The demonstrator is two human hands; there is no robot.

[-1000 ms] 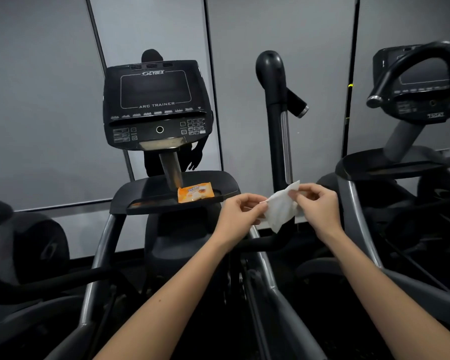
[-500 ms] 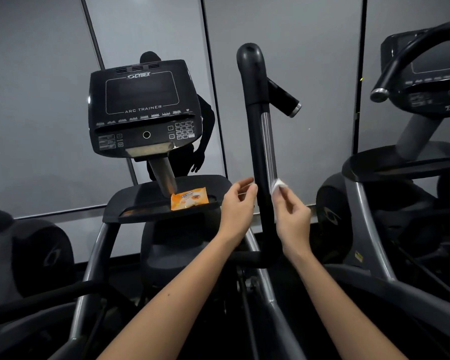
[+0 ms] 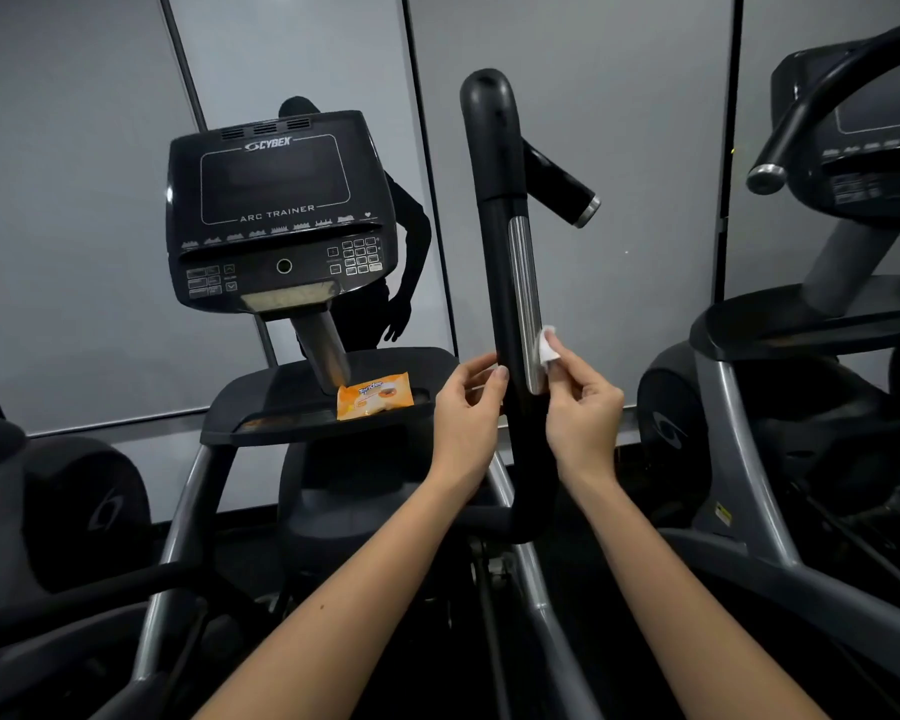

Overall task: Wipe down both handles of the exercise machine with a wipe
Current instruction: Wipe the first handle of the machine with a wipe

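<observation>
**Handle [image 3: 500,304], right-hand one of the exercise machine.** Black bar, long axis upright and close to vertical, with the rounded top end pointing up. The lower end bends toward the machine frame. A metal strip [image 3: 525,304] runs lengthwise down its right face. A short side grip [image 3: 562,184] branches from behind the upper part and points right and downward, ending in a metal cap.

**Wipe [image 3: 547,345].** White and bunched small. It lies against the right edge of the handle at the lower part of the metal strip. Only a small wad shows above the fingertips.

**Right hand [image 3: 583,413].** Just right of the handle. Thumb and forefinger are pinched together on the wipe, pressing it to the strip. The other fingers are curled below.

**Left hand [image 3: 468,413].** Just left of the handle, level with the right hand. The thumb tip touches the handle's left edge and the fingers are bent close behind it. Whether they hold anything cannot be told.

**Wipes packet [image 3: 374,396].** Orange, lying flat on the tray [image 3: 261,407] left of the handle, near the left hand but apart from it.

**Console [image 3: 276,210].** Black, marked CYBEX ARC TRAINER, up and to the left of the handle and tilted toward the viewer.

**Neighbouring machine [image 3: 822,314].** Well to the right of the handle.
</observation>
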